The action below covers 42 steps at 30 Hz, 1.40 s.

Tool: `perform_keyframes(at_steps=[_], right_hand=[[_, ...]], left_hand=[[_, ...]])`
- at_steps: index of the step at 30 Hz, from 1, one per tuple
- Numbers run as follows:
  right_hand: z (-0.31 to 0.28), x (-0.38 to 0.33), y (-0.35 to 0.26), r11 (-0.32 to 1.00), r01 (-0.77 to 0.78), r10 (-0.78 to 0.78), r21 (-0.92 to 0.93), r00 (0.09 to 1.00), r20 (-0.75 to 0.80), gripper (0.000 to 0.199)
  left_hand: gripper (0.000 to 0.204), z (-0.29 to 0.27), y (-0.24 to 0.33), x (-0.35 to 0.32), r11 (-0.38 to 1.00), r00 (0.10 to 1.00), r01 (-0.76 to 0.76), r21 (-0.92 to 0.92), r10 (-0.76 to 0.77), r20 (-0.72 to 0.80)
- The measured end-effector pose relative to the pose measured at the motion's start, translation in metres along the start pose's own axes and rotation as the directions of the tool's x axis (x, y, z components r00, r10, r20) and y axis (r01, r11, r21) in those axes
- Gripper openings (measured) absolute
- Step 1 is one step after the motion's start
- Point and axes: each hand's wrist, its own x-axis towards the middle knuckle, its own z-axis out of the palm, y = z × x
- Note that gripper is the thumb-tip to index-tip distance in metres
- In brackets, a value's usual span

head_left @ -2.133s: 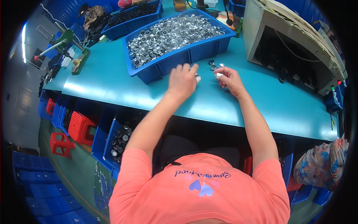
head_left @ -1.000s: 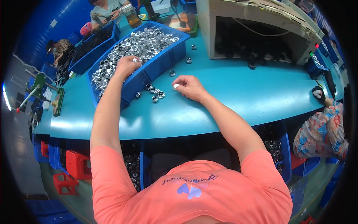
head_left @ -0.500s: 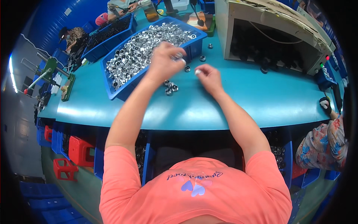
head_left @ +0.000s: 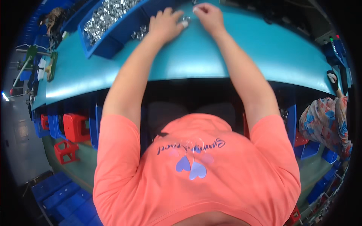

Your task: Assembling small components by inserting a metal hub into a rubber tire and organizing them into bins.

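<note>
Here we rest our left hand [head_left: 164,25] flat and open beside small metal parts [head_left: 140,33]; our right hand [head_left: 207,16] pinches one, which is too small to identify.

A teal table [head_left: 241,56] carries a blue bin [head_left: 113,35] of metal parts [head_left: 103,17]. Loose parts [head_left: 139,34] lie beside it.

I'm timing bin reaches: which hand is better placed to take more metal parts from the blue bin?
Probably left: the left hand lies beside the blue bin; the right hand sits farther away.

A bin [head_left: 113,35] of metal parts [head_left: 107,15] sits on the table [head_left: 233,56], left of both hands.
</note>
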Motion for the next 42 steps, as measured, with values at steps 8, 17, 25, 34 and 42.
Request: perform_keyframes(at_steps=[8, 17, 25, 34, 42], right_hand=[[0.030, -0.040, 0.000, 0.982, -0.126, 0.110, 0.139, 0.987, 0.119, 0.019], [0.030, -0.039, -0.001, 0.976, -0.153, 0.129, 0.156, 0.980, 0.153, 0.018], [0.027, -0.040, -0.011, 0.964, -0.230, 0.208, 0.133, 0.965, 0.157, 0.019], [-0.003, -0.002, -0.011, 0.995, -0.097, 0.098, -0.020, 0.994, 0.041, 0.028], [-0.011, -0.004, -0.059, 0.989, -0.006, 0.015, 0.149, 0.998, -0.059, 0.016]], left_hand=[[0.059, -0.048, 0.012, -0.054, 1.000, 1.000, 0.023, 0.018, -0.024, 0.009], [0.052, -0.045, 0.004, -0.094, 0.990, 0.950, -0.141, -0.008, 0.133, -0.283], [0.044, -0.048, 0.002, -0.103, 0.990, 0.927, -0.093, -0.111, 0.045, -0.372], [0.037, -0.029, -0.005, -0.060, 0.965, 0.806, -0.222, -0.138, 0.102, -0.583], [0.037, -0.101, -0.010, -0.059, 0.925, 0.774, -0.317, -0.207, 0.127, -0.620]])
